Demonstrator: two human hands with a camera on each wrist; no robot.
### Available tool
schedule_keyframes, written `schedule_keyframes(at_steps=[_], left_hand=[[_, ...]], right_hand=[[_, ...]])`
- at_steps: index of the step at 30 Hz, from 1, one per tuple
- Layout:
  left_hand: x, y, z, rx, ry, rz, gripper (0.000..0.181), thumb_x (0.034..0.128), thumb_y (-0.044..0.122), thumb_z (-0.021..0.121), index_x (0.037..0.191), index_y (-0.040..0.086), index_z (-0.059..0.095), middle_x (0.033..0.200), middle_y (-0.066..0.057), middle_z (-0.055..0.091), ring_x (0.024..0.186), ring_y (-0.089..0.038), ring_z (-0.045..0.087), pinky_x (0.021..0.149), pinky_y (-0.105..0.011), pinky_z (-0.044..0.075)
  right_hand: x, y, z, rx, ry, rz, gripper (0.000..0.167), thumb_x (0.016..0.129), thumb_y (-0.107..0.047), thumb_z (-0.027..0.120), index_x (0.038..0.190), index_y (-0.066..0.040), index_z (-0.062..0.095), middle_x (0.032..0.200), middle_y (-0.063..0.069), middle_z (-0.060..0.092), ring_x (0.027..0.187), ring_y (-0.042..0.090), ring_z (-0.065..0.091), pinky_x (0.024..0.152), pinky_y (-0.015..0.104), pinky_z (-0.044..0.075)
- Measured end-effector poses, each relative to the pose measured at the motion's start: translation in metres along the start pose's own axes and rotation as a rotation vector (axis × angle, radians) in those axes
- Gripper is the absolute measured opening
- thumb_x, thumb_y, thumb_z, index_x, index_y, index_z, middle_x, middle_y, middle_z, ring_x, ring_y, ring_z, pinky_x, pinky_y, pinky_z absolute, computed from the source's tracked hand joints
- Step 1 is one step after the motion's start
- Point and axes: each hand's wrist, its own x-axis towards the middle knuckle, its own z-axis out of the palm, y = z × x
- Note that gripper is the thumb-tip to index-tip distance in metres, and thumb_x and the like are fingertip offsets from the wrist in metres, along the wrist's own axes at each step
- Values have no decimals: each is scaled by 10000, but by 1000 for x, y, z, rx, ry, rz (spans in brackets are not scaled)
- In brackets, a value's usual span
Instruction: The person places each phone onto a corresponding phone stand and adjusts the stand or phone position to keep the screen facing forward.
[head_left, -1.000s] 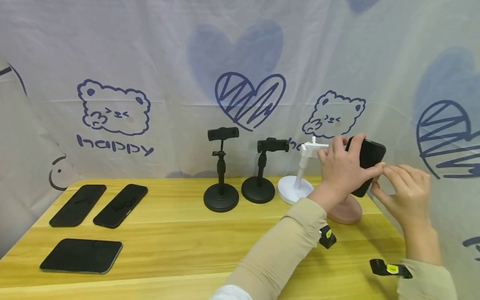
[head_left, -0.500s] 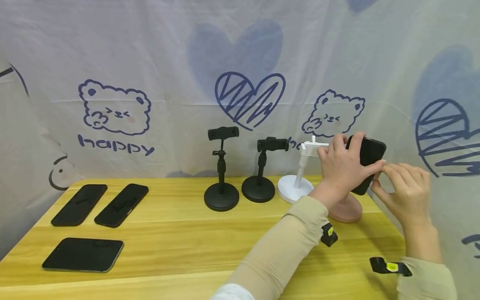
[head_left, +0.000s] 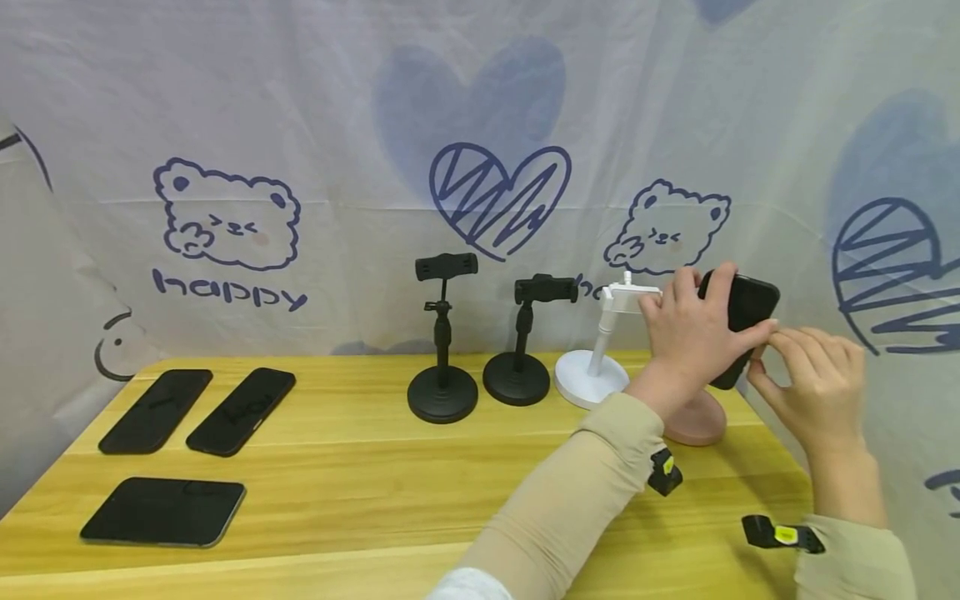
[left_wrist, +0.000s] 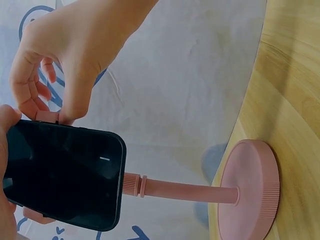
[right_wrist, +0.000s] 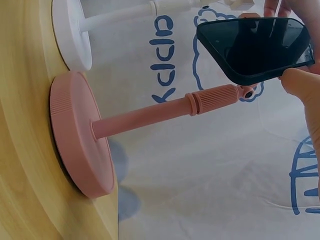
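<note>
A black smartphone (head_left: 753, 304) sits upright in the clamp of a pink phone stand (left_wrist: 187, 191) at the table's right end. My left hand (head_left: 690, 329) grips the phone across its width, fingers on one long edge and thumb towards the other. With thumb and fingers, my right hand (head_left: 817, 387) pinches the pink clamp jaw, seen at the phone's edge in the left wrist view. The stand's round base (right_wrist: 80, 135) rests on the wood, its stem rising to behind the phone. Most of the clamp is hidden by the phone.
A white phone stand (head_left: 588, 379) is just left of the pink one. Beyond it stand two black phone stands (head_left: 442, 392) (head_left: 517, 379). Three dark phones (head_left: 157, 411) (head_left: 242, 411) (head_left: 163, 511) lie on the wooden table's left side. A patterned cloth (head_left: 360, 100) hangs behind.
Both hands and the phone have shifted slightly to the right in the head view. The holds look the same; the other phones and stands stay put.
</note>
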Motion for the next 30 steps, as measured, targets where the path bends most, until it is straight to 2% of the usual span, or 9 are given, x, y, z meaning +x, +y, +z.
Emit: schedule_keyframes(at_steps=[12, 18, 24, 30], left_hand=[[1, 1, 3, -5, 25, -28, 776, 722, 831, 529, 1332, 353, 478, 1144, 41, 536, 896, -67, 541, 683, -264, 294], [-1, -1, 4, -29, 15, -17, 770, 726, 822, 538, 1329, 347, 470, 1140, 38, 518, 868, -75, 518, 665, -262, 275], [-2, -1, 4, -20, 30, -9, 785, 713, 837, 532, 1323, 347, 476, 1129, 42, 521, 844, -71, 511, 656, -257, 257], [-2, -1, 3, -33, 29, -1, 799, 708, 837, 539, 1329, 337, 477, 1140, 34, 527, 863, -74, 521, 660, -256, 254]], right_hand=[[-8, 6, -4, 22, 14, 39, 376, 920, -312, 621, 929, 53, 710, 843, 250, 688, 816, 452, 561, 717, 556, 315], [-8, 7, -8, -5, -13, 37, 451, 964, -396, 573, 986, 29, 721, 875, 251, 694, 823, 457, 558, 721, 563, 302], [-9, 6, -6, -26, -58, 32, 482, 971, -411, 556, 985, 47, 707, 894, 245, 697, 847, 452, 570, 709, 562, 317], [-12, 7, -4, -45, -67, 37, 475, 979, -393, 543, 988, 55, 701, 901, 244, 693, 856, 450, 570, 709, 561, 321]])
